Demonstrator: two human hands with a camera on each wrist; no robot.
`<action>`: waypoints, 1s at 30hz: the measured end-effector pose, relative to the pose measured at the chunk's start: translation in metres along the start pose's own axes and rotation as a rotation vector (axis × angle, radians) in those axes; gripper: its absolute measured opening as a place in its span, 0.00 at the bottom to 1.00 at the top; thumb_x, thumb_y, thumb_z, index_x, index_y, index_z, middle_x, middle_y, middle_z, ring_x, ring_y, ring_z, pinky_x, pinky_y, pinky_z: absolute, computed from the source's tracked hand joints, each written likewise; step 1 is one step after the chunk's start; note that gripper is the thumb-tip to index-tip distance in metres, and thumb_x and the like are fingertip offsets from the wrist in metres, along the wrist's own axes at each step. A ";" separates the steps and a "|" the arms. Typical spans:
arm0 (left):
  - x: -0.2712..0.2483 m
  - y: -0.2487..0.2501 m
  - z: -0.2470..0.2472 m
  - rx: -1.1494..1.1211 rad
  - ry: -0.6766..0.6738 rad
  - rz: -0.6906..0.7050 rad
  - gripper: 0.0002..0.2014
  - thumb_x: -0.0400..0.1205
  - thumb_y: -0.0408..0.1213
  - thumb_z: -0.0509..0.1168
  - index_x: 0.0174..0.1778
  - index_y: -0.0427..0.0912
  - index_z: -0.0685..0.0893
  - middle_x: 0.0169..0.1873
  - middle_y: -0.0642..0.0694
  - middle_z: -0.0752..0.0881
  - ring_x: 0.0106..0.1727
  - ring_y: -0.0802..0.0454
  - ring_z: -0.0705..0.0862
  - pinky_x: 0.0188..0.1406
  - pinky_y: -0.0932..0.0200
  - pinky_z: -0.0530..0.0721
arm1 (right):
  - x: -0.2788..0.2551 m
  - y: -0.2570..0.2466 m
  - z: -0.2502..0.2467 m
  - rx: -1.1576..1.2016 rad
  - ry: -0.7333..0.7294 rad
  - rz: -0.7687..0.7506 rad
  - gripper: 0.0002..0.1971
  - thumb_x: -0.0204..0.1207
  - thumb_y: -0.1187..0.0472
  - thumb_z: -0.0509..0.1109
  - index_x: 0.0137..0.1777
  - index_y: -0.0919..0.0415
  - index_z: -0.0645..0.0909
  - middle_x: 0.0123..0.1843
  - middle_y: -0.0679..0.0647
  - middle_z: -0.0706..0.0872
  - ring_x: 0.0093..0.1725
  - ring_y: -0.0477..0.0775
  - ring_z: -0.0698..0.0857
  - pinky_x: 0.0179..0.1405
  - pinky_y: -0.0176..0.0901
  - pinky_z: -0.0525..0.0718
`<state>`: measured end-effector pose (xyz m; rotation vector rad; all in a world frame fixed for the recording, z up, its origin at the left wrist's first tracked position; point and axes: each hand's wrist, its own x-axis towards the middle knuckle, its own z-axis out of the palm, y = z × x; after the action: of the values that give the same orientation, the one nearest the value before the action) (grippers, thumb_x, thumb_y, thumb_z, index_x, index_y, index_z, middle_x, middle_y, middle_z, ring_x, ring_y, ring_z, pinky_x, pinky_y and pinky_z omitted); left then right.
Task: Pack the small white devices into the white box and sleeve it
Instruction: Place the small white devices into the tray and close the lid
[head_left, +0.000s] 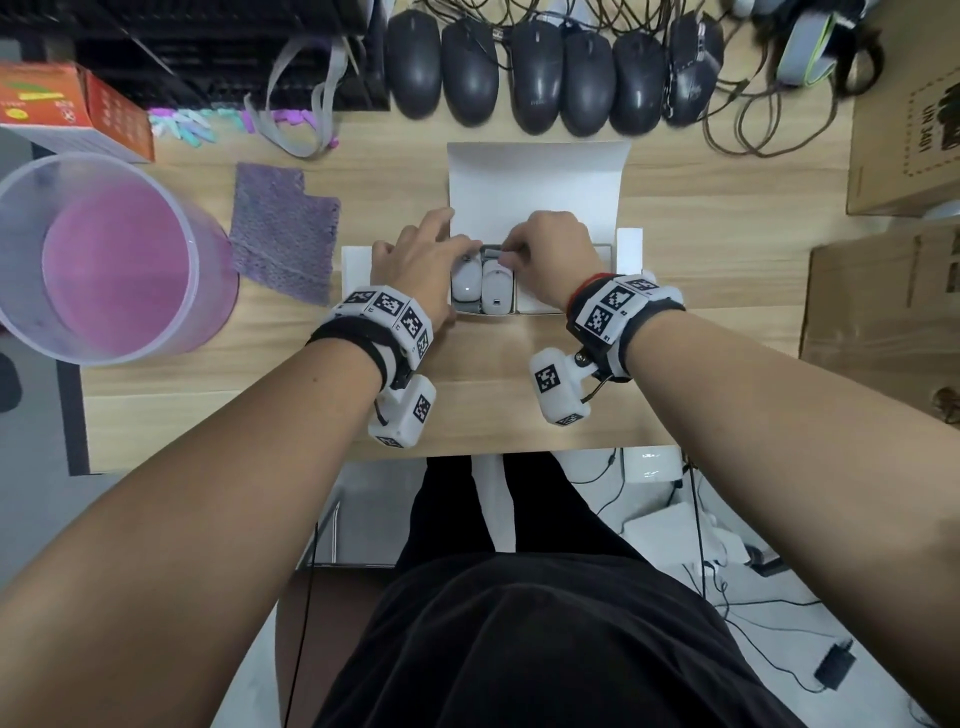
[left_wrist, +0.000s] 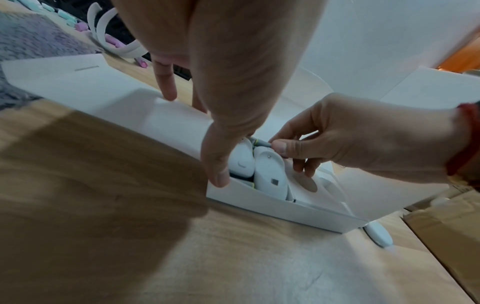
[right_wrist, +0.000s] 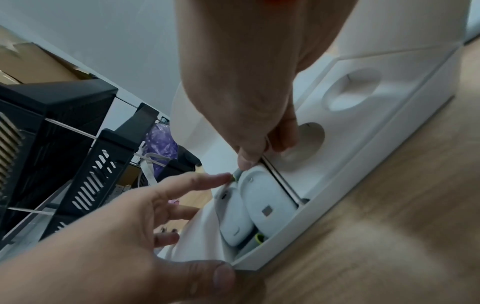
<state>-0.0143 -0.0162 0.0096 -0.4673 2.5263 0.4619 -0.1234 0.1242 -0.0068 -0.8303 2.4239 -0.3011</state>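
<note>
The white box (head_left: 628, 244) lies open mid-table with its lid (head_left: 537, 182) standing up behind. Two small white devices (head_left: 466, 283) (head_left: 496, 293) sit side by side in its left compartment (right_wrist: 235, 222) (right_wrist: 267, 203). My right hand (head_left: 550, 249) pinches a small grey piece with a green band (left_wrist: 262, 143) at the devices' far end. My left hand (head_left: 421, 249) rests on the box's left wall, thumb (left_wrist: 218, 164) at the near corner and index fingertip (right_wrist: 221, 179) touching the grey piece. Another white device (left_wrist: 378, 234) lies on the table just right of the box.
The box's white insert (right_wrist: 351, 92) has round recesses to the right of the devices. A row of black mice (head_left: 519, 67) lines the back. To the left are a purple cloth (head_left: 283, 234) and a clear tub (head_left: 104, 260). Cardboard boxes (head_left: 883, 291) stand at the right.
</note>
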 end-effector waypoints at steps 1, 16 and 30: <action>0.000 0.000 -0.001 0.001 -0.002 0.002 0.44 0.66 0.40 0.86 0.77 0.62 0.74 0.85 0.50 0.60 0.80 0.43 0.68 0.70 0.41 0.66 | 0.000 0.000 0.001 0.020 0.023 0.019 0.06 0.80 0.59 0.70 0.51 0.57 0.88 0.47 0.55 0.89 0.49 0.59 0.85 0.44 0.41 0.74; -0.004 0.001 -0.001 -0.017 -0.027 0.007 0.43 0.70 0.40 0.84 0.80 0.61 0.73 0.87 0.50 0.56 0.82 0.43 0.66 0.74 0.38 0.70 | -0.007 -0.002 0.010 0.034 0.013 -0.021 0.12 0.72 0.58 0.77 0.53 0.56 0.82 0.49 0.53 0.81 0.49 0.58 0.82 0.47 0.46 0.79; -0.004 0.101 -0.021 -0.095 0.076 0.020 0.17 0.82 0.43 0.70 0.67 0.52 0.83 0.67 0.46 0.84 0.69 0.42 0.81 0.61 0.50 0.78 | -0.080 0.106 -0.081 0.410 0.305 0.165 0.08 0.74 0.66 0.69 0.44 0.53 0.88 0.36 0.41 0.85 0.33 0.40 0.79 0.38 0.29 0.77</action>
<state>-0.0622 0.0653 0.0516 -0.5047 2.5921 0.5833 -0.1698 0.2597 0.0550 -0.4228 2.5527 -0.8795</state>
